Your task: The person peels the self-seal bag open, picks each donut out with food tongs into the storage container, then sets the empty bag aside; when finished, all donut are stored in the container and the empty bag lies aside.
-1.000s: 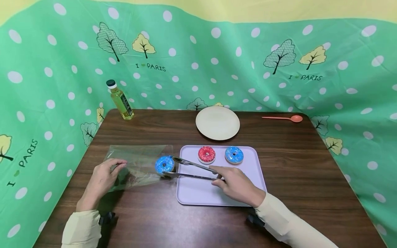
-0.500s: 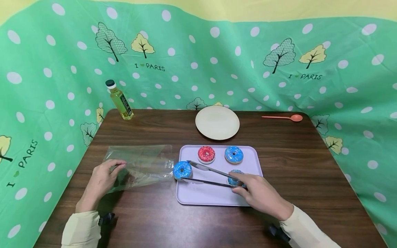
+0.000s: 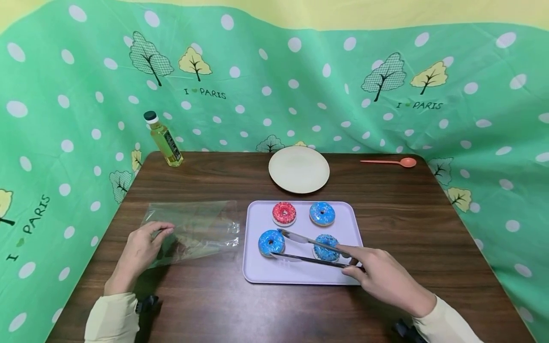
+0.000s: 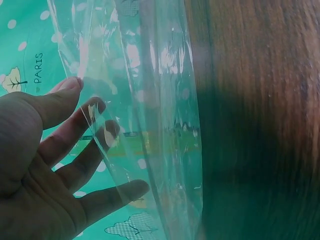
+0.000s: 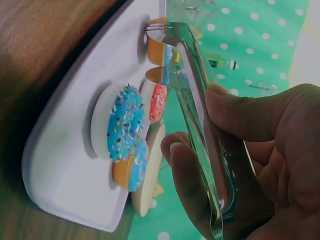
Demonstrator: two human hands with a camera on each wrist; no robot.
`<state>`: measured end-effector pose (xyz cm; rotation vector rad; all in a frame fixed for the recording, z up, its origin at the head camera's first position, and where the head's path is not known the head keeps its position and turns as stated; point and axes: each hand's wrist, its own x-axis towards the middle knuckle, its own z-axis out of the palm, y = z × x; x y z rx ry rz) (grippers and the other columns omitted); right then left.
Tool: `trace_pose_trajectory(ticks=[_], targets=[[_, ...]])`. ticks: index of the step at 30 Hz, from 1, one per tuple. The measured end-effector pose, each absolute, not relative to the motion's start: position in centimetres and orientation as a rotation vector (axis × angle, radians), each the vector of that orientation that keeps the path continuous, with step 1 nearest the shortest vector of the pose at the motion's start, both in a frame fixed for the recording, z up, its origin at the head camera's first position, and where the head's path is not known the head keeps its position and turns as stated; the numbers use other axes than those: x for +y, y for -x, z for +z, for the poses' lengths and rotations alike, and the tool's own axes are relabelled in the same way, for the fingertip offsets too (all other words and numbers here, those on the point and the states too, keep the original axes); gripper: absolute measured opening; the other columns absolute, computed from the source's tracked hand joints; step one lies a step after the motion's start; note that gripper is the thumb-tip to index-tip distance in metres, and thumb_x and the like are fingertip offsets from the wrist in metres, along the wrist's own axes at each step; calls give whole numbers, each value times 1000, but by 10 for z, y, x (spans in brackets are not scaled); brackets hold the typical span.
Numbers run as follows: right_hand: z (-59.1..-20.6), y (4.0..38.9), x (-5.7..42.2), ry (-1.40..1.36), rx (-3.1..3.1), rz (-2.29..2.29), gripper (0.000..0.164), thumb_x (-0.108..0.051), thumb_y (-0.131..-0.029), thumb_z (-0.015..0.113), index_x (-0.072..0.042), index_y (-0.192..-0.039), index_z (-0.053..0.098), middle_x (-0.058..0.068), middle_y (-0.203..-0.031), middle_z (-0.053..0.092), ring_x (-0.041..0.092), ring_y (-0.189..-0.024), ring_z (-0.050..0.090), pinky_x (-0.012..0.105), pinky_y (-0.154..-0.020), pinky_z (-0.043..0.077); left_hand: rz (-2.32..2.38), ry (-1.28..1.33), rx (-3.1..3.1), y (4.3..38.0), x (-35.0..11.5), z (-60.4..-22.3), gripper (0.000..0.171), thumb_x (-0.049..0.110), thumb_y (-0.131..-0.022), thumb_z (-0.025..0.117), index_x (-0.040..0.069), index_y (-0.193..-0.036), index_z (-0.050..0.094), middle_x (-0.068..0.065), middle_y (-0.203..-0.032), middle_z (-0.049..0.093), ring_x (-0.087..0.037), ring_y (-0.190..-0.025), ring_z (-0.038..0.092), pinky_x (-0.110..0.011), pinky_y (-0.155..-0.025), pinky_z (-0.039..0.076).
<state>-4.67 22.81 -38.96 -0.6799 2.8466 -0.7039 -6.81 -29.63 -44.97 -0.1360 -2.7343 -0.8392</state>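
Note:
My left hand (image 3: 141, 250) pinches the left edge of a clear plastic bag (image 4: 160, 100) between thumb and forefinger; its other fingers are behind the film. In my right hand (image 3: 379, 274) is a pair of metal tongs (image 5: 192, 100). Their tips stand on both sides of a blue-iced donut (image 3: 271, 243) over the left part of the lilac tray (image 3: 300, 275); whether it rests on the tray is hard to tell. Also on the tray are a red donut (image 3: 284, 213), a blue donut (image 3: 322, 213) and a sprinkled blue donut (image 3: 326, 247), partly behind the tongs.
A cream plate (image 3: 299, 169) lies behind the tray. An orange-red spoon (image 3: 401, 162) is at the table's back right, an oil bottle (image 3: 166, 143) at the back left. Green dotted cloth (image 3: 257, 71) hangs around the table.
My right hand has drawn the tongs and the blue donut rightward, from the bag's right end to over the tray. The sprinkled donut has come into view. My left hand has stayed put.

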Motion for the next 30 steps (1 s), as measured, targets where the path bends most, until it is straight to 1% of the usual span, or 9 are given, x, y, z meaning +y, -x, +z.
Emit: trace_pose_trajectory(ticks=[4, 9, 14, 22, 26, 30], targets=[[-386, 44, 232, 652, 2845, -679, 41, -17, -90, 78, -10, -129, 68, -16, -84, 61, 1, -65, 47, 23, -56, 40, -846, 132, -2738, 68, -296, -450, 12, 8, -97, 68, 2, -105, 75, -14, -103, 72, -37, -96, 68, -56, -79, 54], [-382, 42, 238, 631, 2833, -668, 41, -16, -90, 78, -9, -128, 68, -15, -81, 59, 0, -63, 45, 22, -51, 38, -841, 130, -2744, 67, -296, -452, 13, 9, -97, 68, 2, -105, 75, -15, -104, 72, -38, -97, 68, -56, -79, 54], [-381, 40, 243, 663, 2858, -641, 40, -16, -89, 79, -8, -126, 69, -16, -79, 58, 0, -64, 45, 22, -53, 38, -845, 119, -2748, 67, -295, -452, 13, 9, -97, 68, 3, -106, 75, -16, -105, 71, -38, -98, 67, -56, -79, 54], [-378, 38, 247, 668, 2892, -603, 40, -15, -87, 81, -8, -124, 70, -17, -80, 60, -1, -66, 47, 22, -56, 40, -860, 125, -2751, 67, -295, -451, 14, 10, -97, 68, 2, -106, 75, -16, -106, 71, -39, -99, 67, -56, -80, 54], [-377, 36, 248, 666, 2902, -594, 41, -15, -86, 81, -9, -125, 70, -18, -79, 59, -1, -66, 47, 23, -57, 41, -860, 125, -2759, 67, -295, -450, 14, 10, -98, 67, 2, -106, 75, -16, -105, 71, -39, -99, 67, -56, -80, 54], [-376, 34, 250, 647, 2900, -640, 43, -15, -87, 81, -9, -128, 68, -17, -81, 61, -2, -68, 50, 23, -58, 43, -848, 131, -2755, 67, -295, -450, 13, 10, -97, 67, 2, -105, 75, -16, -104, 71, -38, -97, 67, -56, -80, 54]])
